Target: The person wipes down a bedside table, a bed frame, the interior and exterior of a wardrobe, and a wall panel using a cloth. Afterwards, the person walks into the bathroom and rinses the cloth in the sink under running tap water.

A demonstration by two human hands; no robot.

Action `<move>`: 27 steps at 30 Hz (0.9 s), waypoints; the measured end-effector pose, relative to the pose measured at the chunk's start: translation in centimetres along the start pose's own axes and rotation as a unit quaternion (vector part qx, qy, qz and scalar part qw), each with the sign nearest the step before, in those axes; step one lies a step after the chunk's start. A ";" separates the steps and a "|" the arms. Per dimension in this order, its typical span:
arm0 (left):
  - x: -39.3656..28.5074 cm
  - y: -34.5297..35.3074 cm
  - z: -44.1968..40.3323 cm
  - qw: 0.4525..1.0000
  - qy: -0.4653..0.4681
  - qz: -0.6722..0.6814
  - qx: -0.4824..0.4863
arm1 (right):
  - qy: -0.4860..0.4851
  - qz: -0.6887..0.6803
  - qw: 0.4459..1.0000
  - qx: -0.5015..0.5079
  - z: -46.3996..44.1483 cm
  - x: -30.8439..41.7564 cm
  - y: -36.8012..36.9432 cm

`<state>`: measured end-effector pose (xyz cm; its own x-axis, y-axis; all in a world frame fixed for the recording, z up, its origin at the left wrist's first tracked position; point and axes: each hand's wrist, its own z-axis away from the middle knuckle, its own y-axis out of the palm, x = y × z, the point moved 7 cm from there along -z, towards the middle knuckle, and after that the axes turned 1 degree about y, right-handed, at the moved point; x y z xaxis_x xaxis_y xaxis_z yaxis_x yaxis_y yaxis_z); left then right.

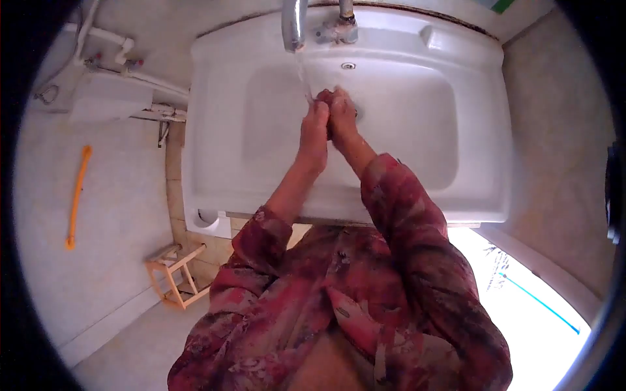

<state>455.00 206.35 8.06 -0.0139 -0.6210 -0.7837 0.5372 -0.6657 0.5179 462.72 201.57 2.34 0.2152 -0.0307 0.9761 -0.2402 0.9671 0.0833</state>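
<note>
Over the white sink (404,140), the left hand (314,127) and the right hand (342,114) are pressed together, touching along their inner sides, with the fingers pointing away from the body. Each grip looks partly curled against the other hand, but I cannot tell how far either one is closed, or whether anything lies between the palms. Water (302,68) falls in a thin stream from the spout (295,26) and reaches the fingers of the left hand. The drain (357,113) shows just beside the right hand, which partly hides it, and the overflow (349,66) sits on the sink's back wall, beyond the hands. Right of the spout is a worn fitting (340,32). Both forearms reach forward out of patterned red sleeves (411,202). Well apart on the left are a wooden stool (176,277), an orange bar (78,195) and white pipes (104,32). At lower right, a blue-green stick (541,305) crosses a glaring bright patch.
</note>
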 end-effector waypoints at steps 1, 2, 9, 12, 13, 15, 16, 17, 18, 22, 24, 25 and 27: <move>-1.2 -0.6 -0.1 0.973 0.111 -0.201 -0.037 | 0.043 -0.063 0.996 0.049 1.9 -0.2 1.0; -2.3 -0.4 0.2 0.892 0.216 -0.391 -0.071 | 0.085 -0.125 0.984 0.097 3.6 -0.2 1.9; -5.7 0.9 -1.2 0.880 0.178 -0.432 -0.087 | 0.082 -0.189 0.975 0.087 4.0 1.6 2.6; -5.3 1.8 -1.9 0.902 0.175 -0.385 -0.087 | 0.101 -0.038 0.992 0.063 4.4 3.0 1.1; -5.0 1.3 -2.2 0.909 0.152 -0.368 -0.120 | 0.104 -0.040 0.992 0.057 3.7 1.2 1.3; -5.6 2.0 -2.3 0.874 0.175 -0.440 -0.106 | -0.058 0.099 0.993 0.027 1.9 1.0 1.8; -6.2 2.8 -2.2 0.833 0.203 -0.505 -0.098 | -0.055 0.097 0.993 0.022 1.7 1.1 1.4; -5.9 2.6 -2.6 0.832 0.201 -0.508 -0.094 | -0.094 0.240 0.965 0.044 1.5 1.5 1.7; -5.4 1.9 -3.1 0.858 0.177 -0.470 -0.105 | -0.130 0.378 0.914 0.065 1.7 2.1 2.0; -3.3 -0.2 -4.2 0.930 0.094 -0.325 -0.145 | -0.104 0.366 0.923 0.059 2.4 3.1 1.3; -3.1 -0.5 -4.5 0.924 0.076 -0.345 -0.150 | 0.013 0.332 0.941 0.058 2.5 2.6 0.6; -3.1 -0.8 -4.5 0.917 0.057 -0.362 -0.156 | 0.013 0.333 0.941 0.060 3.2 3.1 0.9; -3.6 -0.6 -4.1 0.968 0.023 -0.199 -0.154 | -0.022 0.178 0.982 -0.059 4.3 4.8 0.4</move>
<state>458.15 210.65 9.20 -0.2374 -0.3176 -0.9180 0.7225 -0.6895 0.0517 459.55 200.77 7.98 0.0968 0.3061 0.9471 -0.1803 0.9412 -0.2858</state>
